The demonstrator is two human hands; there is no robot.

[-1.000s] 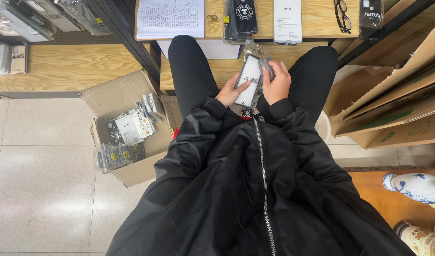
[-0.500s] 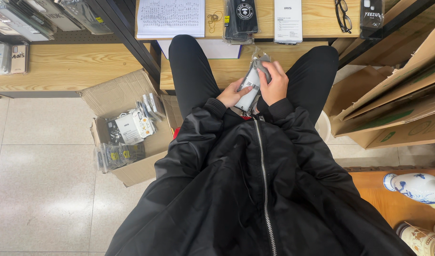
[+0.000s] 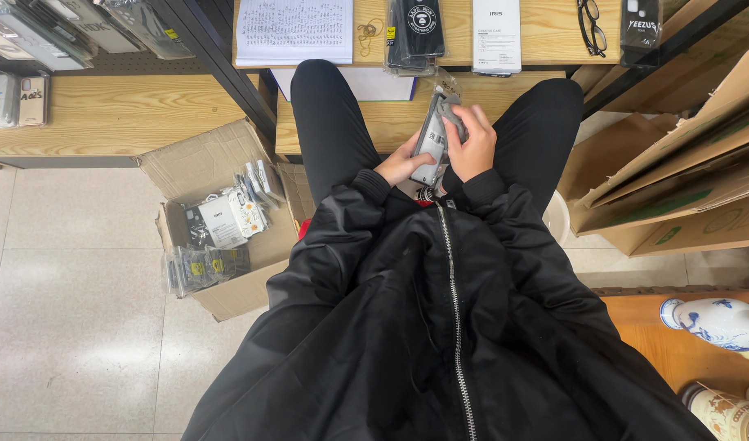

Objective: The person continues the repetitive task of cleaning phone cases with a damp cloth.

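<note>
Hands (image 3: 440, 155) round packaged case (image 3: 432, 135); box (image 3: 227, 224) beside

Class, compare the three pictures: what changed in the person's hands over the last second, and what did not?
The clear-wrapped phone case tipped from lying flat, its white face up, to a steeper angle. The right hand moved over its upper end, fingers curled around it; the left hand kept holding the lower edge. The cardboard box and wooden shelf stayed unchanged.

left hand (image 3: 401, 166) + right hand (image 3: 472, 147) | grip packaged phone case (image 3: 433, 135) | over lap
</note>
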